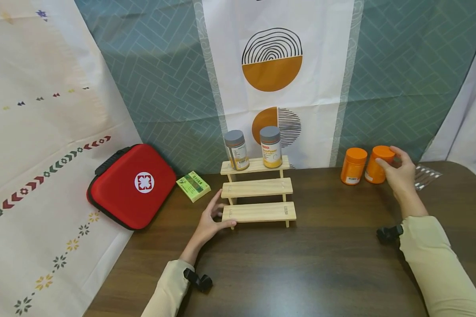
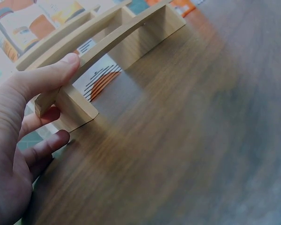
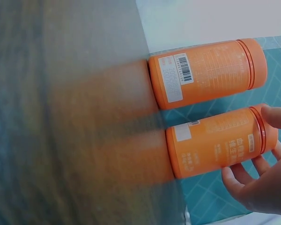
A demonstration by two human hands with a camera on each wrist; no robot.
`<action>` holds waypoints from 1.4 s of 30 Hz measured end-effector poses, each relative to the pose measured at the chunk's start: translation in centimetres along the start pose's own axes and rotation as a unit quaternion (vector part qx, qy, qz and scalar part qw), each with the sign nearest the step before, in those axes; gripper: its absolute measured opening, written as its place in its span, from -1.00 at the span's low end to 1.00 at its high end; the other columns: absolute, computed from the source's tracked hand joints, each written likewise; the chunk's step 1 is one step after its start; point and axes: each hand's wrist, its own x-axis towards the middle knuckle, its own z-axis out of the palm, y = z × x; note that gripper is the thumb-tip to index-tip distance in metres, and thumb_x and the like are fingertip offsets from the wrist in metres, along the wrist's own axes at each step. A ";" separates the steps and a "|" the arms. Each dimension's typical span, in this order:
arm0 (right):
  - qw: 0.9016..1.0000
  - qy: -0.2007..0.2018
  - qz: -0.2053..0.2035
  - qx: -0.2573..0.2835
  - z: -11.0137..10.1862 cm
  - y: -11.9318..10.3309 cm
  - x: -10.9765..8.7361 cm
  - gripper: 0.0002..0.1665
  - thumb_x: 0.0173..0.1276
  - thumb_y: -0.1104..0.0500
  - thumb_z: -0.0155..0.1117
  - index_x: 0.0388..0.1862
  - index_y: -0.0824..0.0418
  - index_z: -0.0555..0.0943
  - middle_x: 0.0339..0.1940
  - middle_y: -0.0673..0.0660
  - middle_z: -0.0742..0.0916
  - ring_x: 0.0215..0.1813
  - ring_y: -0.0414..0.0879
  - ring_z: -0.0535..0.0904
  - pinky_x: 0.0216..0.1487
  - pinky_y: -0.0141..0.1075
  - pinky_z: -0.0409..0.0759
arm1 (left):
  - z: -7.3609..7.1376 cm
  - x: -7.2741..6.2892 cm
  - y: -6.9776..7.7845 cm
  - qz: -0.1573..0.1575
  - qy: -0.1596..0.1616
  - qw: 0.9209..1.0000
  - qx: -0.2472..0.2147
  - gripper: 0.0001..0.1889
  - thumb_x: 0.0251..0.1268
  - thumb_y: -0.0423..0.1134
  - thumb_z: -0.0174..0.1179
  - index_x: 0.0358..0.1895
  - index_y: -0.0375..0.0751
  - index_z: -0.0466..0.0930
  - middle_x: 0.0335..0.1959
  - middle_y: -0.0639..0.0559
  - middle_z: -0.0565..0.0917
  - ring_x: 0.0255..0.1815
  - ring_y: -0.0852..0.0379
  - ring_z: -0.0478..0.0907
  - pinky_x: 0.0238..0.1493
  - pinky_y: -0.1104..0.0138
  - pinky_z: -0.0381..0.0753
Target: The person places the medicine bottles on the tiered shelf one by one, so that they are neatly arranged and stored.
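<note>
My left hand (image 1: 209, 223) holds the left end of the three-step wooden stand (image 1: 258, 212), thumb over the front of the lowest step and fingers around its side. Two grey-lidded bottles stand on the top step: one on the left (image 1: 238, 152) and one on the right (image 1: 271, 149). Over at the right, my right hand (image 1: 403, 174) grips the lid of an orange bottle (image 3: 215, 143) between thumb and fingers. That bottle is upright, with its base at the tabletop in the right wrist view. A second orange bottle (image 1: 354, 166) stands just left of it.
A red first-aid case (image 1: 136, 193) leans at the left against the cloth. Between it and the stand lies a green-yellow box (image 1: 193, 186). Behind the right hand is a blister pack (image 1: 425, 176). Patterned cloth (image 1: 166, 79) hangs along the table's back edge.
</note>
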 end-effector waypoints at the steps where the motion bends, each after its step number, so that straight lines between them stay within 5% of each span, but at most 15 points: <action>1: 1.000 0.001 0.001 0.002 0.0 0.0 0.0 -0.26 0.39 0.06 0.23 0.51 0.00 0.27 0.24 -0.17 0.40 -0.03 -0.45 0.33 -0.14 -0.75 0.33 | 0.0 0.1 -0.4 -0.001 0.001 1.000 0.000 0.07 -0.01 -0.49 0.43 0.56 -0.25 -0.06 0.04 -0.42 0.62 -0.22 0.09 0.58 -0.08 0.33 0.54; 5: 1.000 0.004 0.004 0.006 -0.1 0.1 0.1 -0.29 0.39 0.08 0.23 0.50 -0.03 0.29 0.22 -0.20 0.42 -0.07 -0.47 0.33 -0.14 -0.75 0.35 | 0.1 0.4 -1.7 -0.005 0.003 1.000 -0.002 0.08 -0.01 -0.47 0.44 0.58 -0.14 -0.06 0.05 -0.37 0.63 -0.21 0.13 0.58 -0.07 0.34 0.54; 12: 1.000 -0.012 0.012 -0.027 0.0 0.0 -0.1 -0.28 0.44 -0.01 0.16 0.53 -0.10 0.21 0.52 0.06 0.30 0.38 -0.15 0.33 0.14 -0.59 0.38 | 0.0 0.4 -2.0 -0.006 0.001 1.000 -0.011 0.09 -0.01 -0.44 0.46 0.58 -0.12 -0.06 0.05 -0.34 0.63 -0.22 0.15 0.58 -0.07 0.35 0.53; 19: 1.000 -0.005 0.011 -0.020 0.0 0.1 0.1 -0.29 0.42 0.00 0.19 0.51 -0.10 0.24 0.44 0.00 0.36 0.33 -0.16 0.38 -0.02 -0.68 0.38 | 0.0 0.0 -0.2 -0.003 0.002 1.000 -0.004 0.07 -0.02 -0.51 0.43 0.56 -0.27 -0.06 0.03 -0.42 0.62 -0.21 0.08 0.57 -0.08 0.33 0.53; 25: 1.000 0.005 0.016 -0.008 -0.1 0.2 0.1 -0.29 0.38 0.02 0.25 0.48 -0.10 0.30 0.27 -0.16 0.39 0.06 -0.40 0.39 -0.16 -0.75 0.37 | 0.0 0.2 -1.1 0.000 -0.001 1.000 -0.006 0.08 -0.01 -0.45 0.46 0.56 -0.24 -0.07 0.04 -0.40 0.62 -0.20 0.08 0.59 -0.08 0.33 0.53; 33: 1.000 0.007 0.021 -0.003 -0.1 0.2 0.1 -0.31 0.39 0.03 0.23 0.48 -0.13 0.31 0.33 -0.14 0.39 0.29 -0.20 0.39 -0.09 -0.73 0.37 | -0.1 -0.2 1.3 -0.022 -0.002 1.000 -0.010 0.07 -0.01 -0.49 0.43 0.57 -0.21 -0.05 0.05 -0.40 0.62 -0.19 0.05 0.57 -0.05 0.30 0.53; 42: 0.999 0.013 0.027 -0.014 0.0 0.0 0.1 -0.30 0.42 0.02 0.20 0.50 -0.10 0.27 0.34 -0.16 0.37 0.36 -0.13 0.36 0.13 -0.58 0.40 | 0.0 -0.3 1.3 -0.023 -0.004 1.000 -0.009 0.07 0.00 -0.49 0.43 0.57 -0.18 -0.06 0.06 -0.39 0.62 -0.18 0.07 0.57 -0.05 0.31 0.53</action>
